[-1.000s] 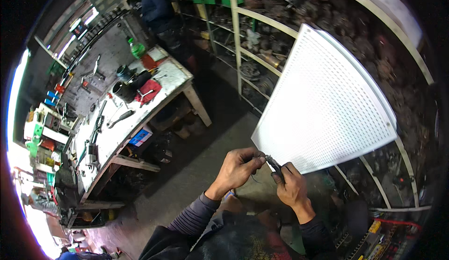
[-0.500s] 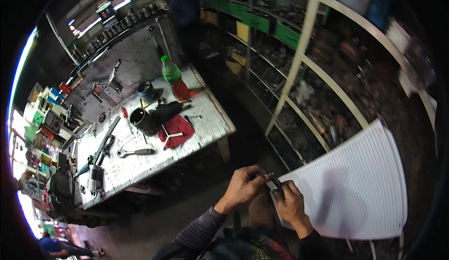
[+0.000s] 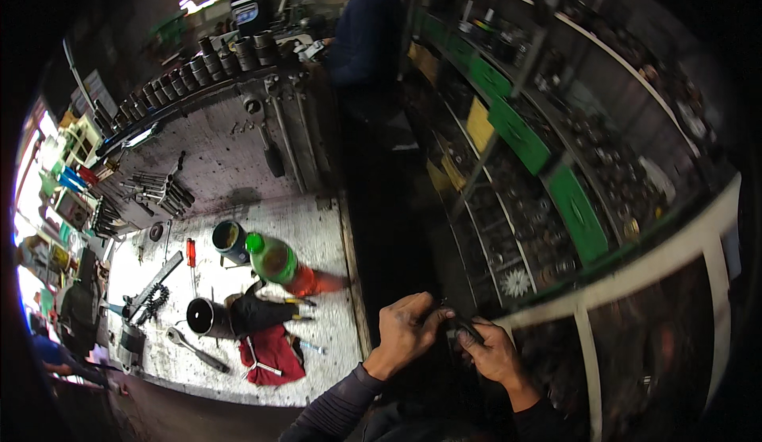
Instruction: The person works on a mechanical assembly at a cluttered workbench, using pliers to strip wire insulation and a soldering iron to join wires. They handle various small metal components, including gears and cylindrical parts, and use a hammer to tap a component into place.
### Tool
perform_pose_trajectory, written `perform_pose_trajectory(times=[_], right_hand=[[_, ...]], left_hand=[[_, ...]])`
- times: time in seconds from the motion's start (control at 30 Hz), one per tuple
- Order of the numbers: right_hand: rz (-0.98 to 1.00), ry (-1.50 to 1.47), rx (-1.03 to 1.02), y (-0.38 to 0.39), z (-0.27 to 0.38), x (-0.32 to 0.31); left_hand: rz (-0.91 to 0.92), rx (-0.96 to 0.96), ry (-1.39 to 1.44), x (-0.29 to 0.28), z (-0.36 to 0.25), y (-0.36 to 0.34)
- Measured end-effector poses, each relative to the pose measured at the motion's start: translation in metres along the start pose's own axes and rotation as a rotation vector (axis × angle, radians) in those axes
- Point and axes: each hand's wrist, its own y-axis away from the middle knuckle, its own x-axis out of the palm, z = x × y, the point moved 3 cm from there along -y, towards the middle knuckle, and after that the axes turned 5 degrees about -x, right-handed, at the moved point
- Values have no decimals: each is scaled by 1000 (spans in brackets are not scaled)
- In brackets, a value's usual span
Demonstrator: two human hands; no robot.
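Observation:
My left hand (image 3: 406,332) is closed, its thumb and forefinger pinched together. Whatever sits between those fingertips is too small to make out. Close beside it, my right hand (image 3: 497,353) is wrapped round a slim dark tool (image 3: 467,328) whose kind I cannot tell. That tool points toward my left fingertips. Both hands are in the air, just off the right edge of a pale workbench (image 3: 325,374).
On the bench are a bottle of red liquid (image 3: 274,261), a dark metal cylinder (image 3: 208,316), a red cloth (image 3: 274,355) and a ratchet (image 3: 198,351). Sockets (image 3: 210,61) line a ledge behind. Shelves with green drawers (image 3: 520,136) run along the right. A person (image 3: 369,33) stands at the back.
My view has swung right and closer to the bench and shelves. A large lined sheet at the right has left the view. Both hands stay close together, the dark tool still in the right.

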Motion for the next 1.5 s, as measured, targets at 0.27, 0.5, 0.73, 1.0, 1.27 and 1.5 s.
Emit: perform_pose_trajectory(times=[0.27, 0.5, 0.73, 1.0, 1.27, 1.5], right_hand=[[24, 155, -14, -200, 4, -16], [41, 281, -296, -336, 22, -38], [145, -8, -109, -479, 38, -81], [318, 147, -858, -621, 192, -83], [673, -166, -1466, -690, 321, -28], [704, -953, -665, -818, 362, 74]], left_hand=[[-334, -197, 84, 14, 100, -126], [-519, -411, 100, 26, 123, -228], [-382, -682, 154, -1, 133, -318], [-504, -206, -208, -43, 98, -441], [-942, -161, -289, -125, 54, -565], [-1587, 211, -550, -270, 43, -614]])
